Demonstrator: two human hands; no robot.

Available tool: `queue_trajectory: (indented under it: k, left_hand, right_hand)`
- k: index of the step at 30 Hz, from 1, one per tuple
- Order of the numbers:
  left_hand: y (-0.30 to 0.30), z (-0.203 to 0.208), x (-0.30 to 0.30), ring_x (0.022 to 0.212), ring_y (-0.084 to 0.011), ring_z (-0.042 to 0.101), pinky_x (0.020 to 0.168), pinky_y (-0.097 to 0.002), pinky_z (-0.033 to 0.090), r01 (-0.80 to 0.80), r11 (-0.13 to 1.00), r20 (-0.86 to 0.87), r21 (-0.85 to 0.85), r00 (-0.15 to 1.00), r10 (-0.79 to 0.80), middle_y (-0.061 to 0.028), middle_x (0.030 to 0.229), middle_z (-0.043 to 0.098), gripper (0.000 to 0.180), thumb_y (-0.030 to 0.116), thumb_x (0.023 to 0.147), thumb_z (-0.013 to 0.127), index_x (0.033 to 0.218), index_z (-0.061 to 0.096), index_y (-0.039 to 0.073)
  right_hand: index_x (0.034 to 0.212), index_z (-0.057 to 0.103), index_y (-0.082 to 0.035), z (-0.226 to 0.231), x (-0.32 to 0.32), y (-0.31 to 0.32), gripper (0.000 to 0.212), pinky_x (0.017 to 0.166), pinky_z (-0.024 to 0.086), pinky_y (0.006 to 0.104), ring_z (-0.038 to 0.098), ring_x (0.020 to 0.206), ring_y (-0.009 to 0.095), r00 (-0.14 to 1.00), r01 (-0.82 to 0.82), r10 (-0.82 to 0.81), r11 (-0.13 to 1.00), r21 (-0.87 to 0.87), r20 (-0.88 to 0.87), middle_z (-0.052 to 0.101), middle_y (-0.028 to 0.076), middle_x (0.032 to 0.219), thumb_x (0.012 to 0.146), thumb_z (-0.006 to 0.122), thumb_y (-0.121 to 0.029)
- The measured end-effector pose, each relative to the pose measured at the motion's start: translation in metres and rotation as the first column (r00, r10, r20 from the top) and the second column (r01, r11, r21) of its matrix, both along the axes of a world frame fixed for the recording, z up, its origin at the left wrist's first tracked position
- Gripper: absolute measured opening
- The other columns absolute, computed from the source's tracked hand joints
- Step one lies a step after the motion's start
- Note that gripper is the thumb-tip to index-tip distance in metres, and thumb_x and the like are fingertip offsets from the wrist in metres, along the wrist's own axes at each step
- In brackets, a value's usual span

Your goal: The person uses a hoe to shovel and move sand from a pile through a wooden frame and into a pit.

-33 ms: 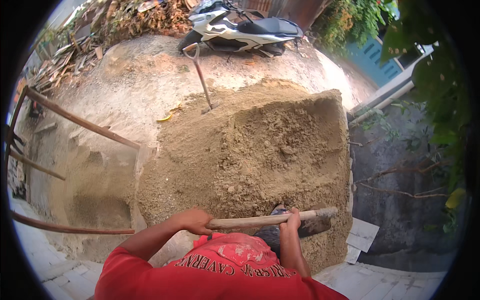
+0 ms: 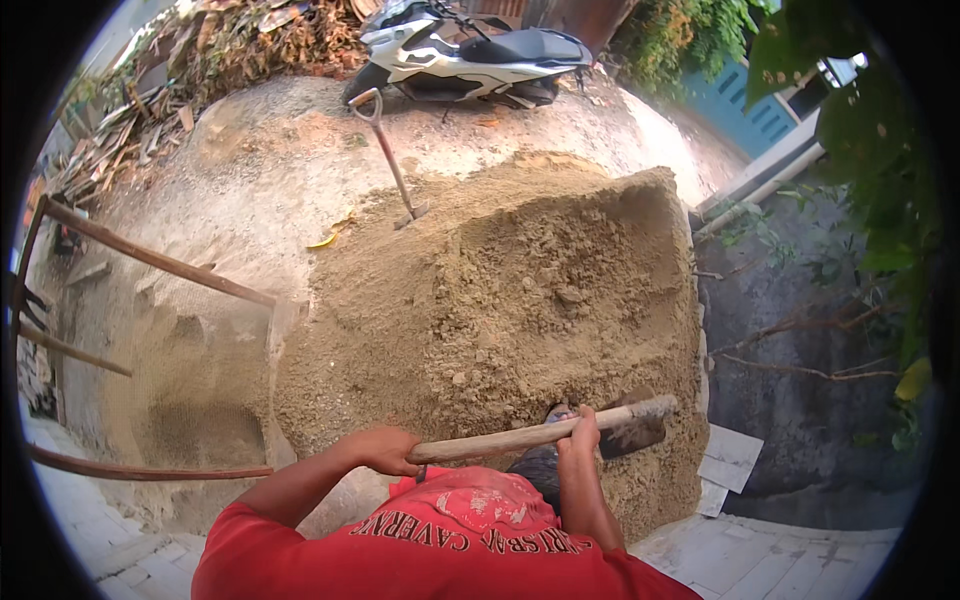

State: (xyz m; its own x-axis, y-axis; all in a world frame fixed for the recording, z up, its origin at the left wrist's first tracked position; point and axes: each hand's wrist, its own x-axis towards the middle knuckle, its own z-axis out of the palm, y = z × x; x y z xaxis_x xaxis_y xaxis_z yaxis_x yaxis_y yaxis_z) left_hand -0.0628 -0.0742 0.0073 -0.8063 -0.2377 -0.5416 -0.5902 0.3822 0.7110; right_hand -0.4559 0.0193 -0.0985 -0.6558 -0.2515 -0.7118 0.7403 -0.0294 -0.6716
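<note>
Held across my body is a hoe (image 2: 500,441) with a thick, pale wooden handle and a dark, dirt-coated metal blade at its right end. My left hand (image 2: 388,450) closes round the handle's left end. Farther along, my right hand (image 2: 582,432) grips it close to the blade. The blade hangs over the near right part of a large heap of brown sand (image 2: 540,300), whose middle is dug into a rough hollow with lumps. Whether the blade touches the sand, I cannot tell. One foot shows partly beside my right hand.
A shovel (image 2: 388,150) stands upright at the heap's far edge. On the left is a wood-framed mesh screen (image 2: 190,380). A motorcycle (image 2: 470,65) is parked at the back. A dark wall (image 2: 780,400) with branches borders the right, near some white tiles (image 2: 730,460).
The hoe's blade end has tilted slightly upward and away from me, with both hands still on the handle. The whole view has shifted a little.
</note>
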Motion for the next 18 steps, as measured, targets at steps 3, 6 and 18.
queue_trajectory:
  k: [3,6,18]
  left_hand:
    - [0.009,-0.029,-0.038,0.078,-0.0231,0.069,0.070,-0.0383,0.054,-0.213,0.859,0.062,0.465,0.976,0.208,-0.0125,0.085,0.070,0.039,0.031,0.082,0.075,0.107,0.060,0.005]
    - [-0.010,-0.041,-0.116,0.072,-0.0146,0.065,0.064,-0.0327,0.052,-0.317,0.730,0.115,0.606,0.942,0.314,-0.0055,0.082,0.067,0.037,0.023,0.079,0.079,0.106,0.060,0.007]
    - [-0.252,-0.140,-0.493,0.052,-0.0150,0.058,0.048,-0.0325,0.049,-0.651,0.484,-0.177,0.585,0.480,0.859,-0.0070,0.075,0.062,0.038,0.022,0.082,0.076,0.107,0.055,0.002]
  right_hand:
    - [0.100,0.046,-0.003,0.036,-0.016,-0.057,0.022,0.053,0.051,0.0318,0.054,0.062,0.018,0.988,-0.037,0.036,0.999,-0.001,-0.151,0.051,0.007,0.077,0.090,0.063,-0.010]
    - [0.110,0.044,-0.002,0.065,-0.076,-0.126,0.027,0.059,0.054,0.0316,0.054,0.063,0.017,0.933,-0.230,0.184,0.966,-0.121,-0.311,0.052,0.007,0.081,0.092,0.062,-0.011]
    - [0.116,0.047,-0.001,0.022,-0.251,-0.461,0.042,0.052,0.055,0.0347,0.060,0.059,0.017,0.502,-0.737,0.638,0.669,0.097,-0.584,0.057,0.008,0.080,0.101,0.054,-0.039]
